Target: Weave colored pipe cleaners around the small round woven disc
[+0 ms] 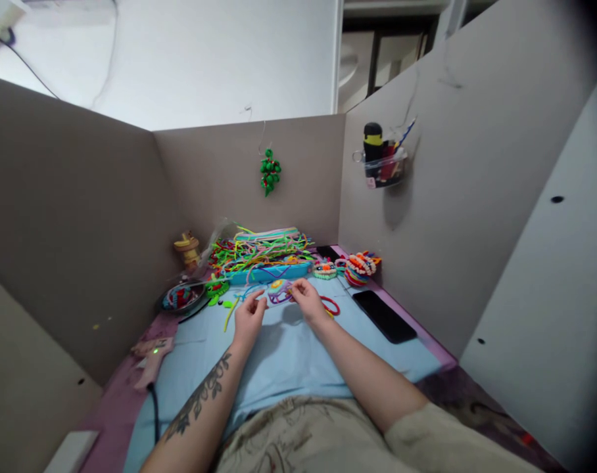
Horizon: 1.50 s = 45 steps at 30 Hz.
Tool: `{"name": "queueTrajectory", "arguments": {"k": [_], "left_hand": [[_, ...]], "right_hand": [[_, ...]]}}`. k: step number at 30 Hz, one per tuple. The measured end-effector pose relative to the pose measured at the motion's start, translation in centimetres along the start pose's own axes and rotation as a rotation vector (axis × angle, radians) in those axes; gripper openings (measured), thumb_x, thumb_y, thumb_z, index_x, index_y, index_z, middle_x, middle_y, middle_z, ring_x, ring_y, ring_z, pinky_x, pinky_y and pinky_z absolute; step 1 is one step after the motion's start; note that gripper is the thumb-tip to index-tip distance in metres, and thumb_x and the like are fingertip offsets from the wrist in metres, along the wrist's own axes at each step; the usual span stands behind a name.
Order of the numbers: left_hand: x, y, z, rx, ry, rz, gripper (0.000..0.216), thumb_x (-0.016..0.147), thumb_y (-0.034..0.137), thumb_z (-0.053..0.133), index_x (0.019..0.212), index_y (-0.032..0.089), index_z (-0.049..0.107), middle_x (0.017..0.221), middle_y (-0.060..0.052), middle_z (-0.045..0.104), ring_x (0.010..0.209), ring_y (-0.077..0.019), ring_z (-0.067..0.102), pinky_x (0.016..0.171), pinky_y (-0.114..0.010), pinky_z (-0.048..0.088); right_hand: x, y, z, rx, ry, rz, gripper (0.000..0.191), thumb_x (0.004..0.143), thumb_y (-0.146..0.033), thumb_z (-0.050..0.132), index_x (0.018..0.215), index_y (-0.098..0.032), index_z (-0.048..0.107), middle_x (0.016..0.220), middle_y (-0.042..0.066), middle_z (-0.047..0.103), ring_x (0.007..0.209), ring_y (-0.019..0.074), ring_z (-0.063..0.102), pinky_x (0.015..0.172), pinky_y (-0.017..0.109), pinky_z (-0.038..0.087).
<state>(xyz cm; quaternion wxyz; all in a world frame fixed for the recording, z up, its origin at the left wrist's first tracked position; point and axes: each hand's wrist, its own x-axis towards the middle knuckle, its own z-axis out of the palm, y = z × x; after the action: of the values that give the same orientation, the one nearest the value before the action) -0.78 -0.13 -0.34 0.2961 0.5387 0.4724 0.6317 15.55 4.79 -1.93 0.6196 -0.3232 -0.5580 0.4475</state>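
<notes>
Over the blue cloth [298, 355], my right hand [307, 301] pinches the edge of a small purple and yellow craft piece [277, 289], which looks made of fuzzy pipe cleaners. My left hand [250, 318] is just left of that piece, apart from it; its index finger and thumb are a little spread, the other fingers curled. No object shows between them, though something very thin could escape me. A yellow-green pipe cleaner [230, 315] lies by my left hand. Close to my right hand is a red ring-shaped piece [332, 305].
A blue tray [271, 273] heaped with colourful pipe cleaners [263, 249] stands at the back. A pink glue gun [154, 361] lies left, a black phone [384, 316] right. Beaded-looking round crafts [360, 268] and a dark bowl [200, 303] flank the tray. Grey panels enclose three sides.
</notes>
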Motion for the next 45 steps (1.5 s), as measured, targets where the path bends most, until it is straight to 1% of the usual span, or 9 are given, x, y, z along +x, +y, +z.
{"name": "queueTrajectory", "arguments": {"k": [3,7,11,15,19,24,34,40,45], "left_hand": [[0.0,0.1,0.3,-0.036,-0.067,-0.014,0.045,0.071,0.041,0.07,0.111,0.018,0.068,0.068,-0.001,0.065,0.05,-0.0106,0.05,0.049,-0.022,0.041],[0.2,-0.1,0.3,-0.089,-0.113,-0.063,0.056,0.075,0.044,0.065,0.123,0.015,0.062,0.051,0.003,0.055,0.044,-0.0087,0.044,0.043,-0.02,0.032],[0.7,-0.5,-0.1,-0.133,-0.066,-0.097,0.058,0.074,0.046,0.065,0.121,0.012,0.063,0.052,0.003,0.054,0.043,-0.007,0.042,0.041,-0.018,0.026],[0.9,-0.8,-0.2,-0.139,-0.036,-0.081,0.05,0.07,0.041,0.07,0.111,0.013,0.069,0.062,0.001,0.061,0.049,-0.0078,0.048,0.047,-0.02,0.035],[0.6,-1.0,0.2,-0.121,-0.065,-0.058,0.041,0.069,0.037,0.071,0.104,0.015,0.072,0.066,0.0,0.065,0.051,-0.0097,0.052,0.052,-0.023,0.042],[0.5,-1.1,0.4,-0.093,-0.137,-0.061,0.04,0.072,0.035,0.069,0.107,0.016,0.071,0.066,0.0,0.064,0.051,-0.0099,0.051,0.051,-0.023,0.041],[0.8,-1.1,-0.2,-0.07,-0.42,-0.238,0.054,0.067,0.047,0.072,0.106,0.009,0.072,0.055,-0.003,0.062,0.044,-0.0115,0.05,0.04,-0.02,0.027],[0.7,-1.2,-0.1,-0.088,-0.346,-0.241,0.053,0.069,0.049,0.069,0.104,0.009,0.072,0.047,0.0,0.055,0.041,-0.009,0.042,0.041,-0.02,0.024],[0.3,-1.1,0.4,-0.115,-0.278,-0.193,0.051,0.066,0.048,0.072,0.102,0.011,0.073,0.056,0.0,0.061,0.043,-0.0079,0.043,0.044,-0.021,0.03]], "right_hand": [[-0.2,0.0,0.3,-0.041,-0.061,-0.028,0.025,0.079,-0.045,0.056,0.076,-0.022,0.049,0.068,-0.001,0.058,0.061,0.0148,0.056,0.06,0.028,0.05],[-0.5,-0.1,0.5,-0.154,-0.109,-0.097,0.02,0.083,-0.041,0.053,0.076,-0.021,0.052,0.068,0.0,0.06,0.064,0.0163,0.058,0.06,0.029,0.05],[-1.0,-0.6,0.3,-0.329,-0.065,-0.238,0.009,0.08,-0.028,0.056,0.081,-0.02,0.061,0.088,0.005,0.06,0.083,0.0198,0.058,0.076,0.035,0.049],[-1.8,-1.4,0.6,-0.471,-0.09,-0.382,0.013,0.08,-0.021,0.059,0.089,-0.022,0.067,0.099,0.007,0.06,0.101,0.0229,0.054,0.093,0.04,0.041],[-2.2,-1.7,1.1,-0.572,-0.139,-0.444,0.007,0.082,-0.022,0.061,0.085,-0.022,0.068,0.088,0.006,0.064,0.092,0.0225,0.056,0.086,0.038,0.042],[-2.1,-1.4,1.4,-0.656,-0.176,-0.479,0.011,0.084,-0.016,0.059,0.077,-0.021,0.067,0.077,0.004,0.065,0.081,0.0202,0.056,0.079,0.035,0.042],[-2.2,-1.5,1.1,-0.762,-0.239,-0.531,0.019,0.084,-0.008,0.055,0.075,-0.02,0.065,0.077,0.004,0.062,0.081,0.0198,0.051,0.076,0.032,0.041],[-2.3,-1.7,1.4,-0.789,-0.18,-0.528,0.015,0.085,-0.013,0.057,0.073,-0.02,0.064,0.078,0.004,0.063,0.082,0.0202,0.052,0.078,0.032,0.041],[-2.6,-1.7,1.8,-0.787,-0.058,-0.483,0.015,0.084,-0.015,0.058,0.07,-0.02,0.06,0.075,0.003,0.061,0.079,0.0201,0.052,0.076,0.033,0.04]]}}
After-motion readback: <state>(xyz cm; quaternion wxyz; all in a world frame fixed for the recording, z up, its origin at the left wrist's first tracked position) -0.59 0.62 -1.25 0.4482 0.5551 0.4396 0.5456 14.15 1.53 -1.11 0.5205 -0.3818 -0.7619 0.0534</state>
